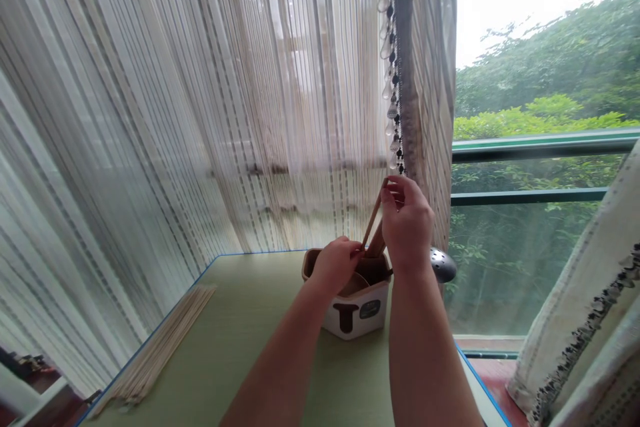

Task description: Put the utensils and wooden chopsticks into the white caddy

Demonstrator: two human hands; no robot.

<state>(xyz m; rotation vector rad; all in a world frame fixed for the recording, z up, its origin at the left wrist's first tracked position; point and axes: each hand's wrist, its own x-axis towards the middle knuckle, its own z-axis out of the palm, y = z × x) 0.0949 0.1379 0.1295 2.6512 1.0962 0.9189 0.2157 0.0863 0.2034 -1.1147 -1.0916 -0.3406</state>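
A white utensil holder (pixel 357 310) with a brown rim and brown marks stands on the green mat (pixel 240 347). My left hand (pixel 336 266) is closed over its rim, against a brown wooden utensil (pixel 376 245) that stands in it. My right hand (pixel 407 222) is above the holder, fingers pinched on the top of a thin wooden chopstick (pixel 372 220) that slants down into it. A metal ladle bowl (pixel 443 265) sticks out just right of my right wrist.
A bundle of thin bamboo sticks (pixel 160 344) lies along the mat's left edge. Striped sheer curtains (pixel 200 100) hang behind, with a beaded tieback (pixel 394 80). A window with a green rail (pixel 540 144) and trees is at right.
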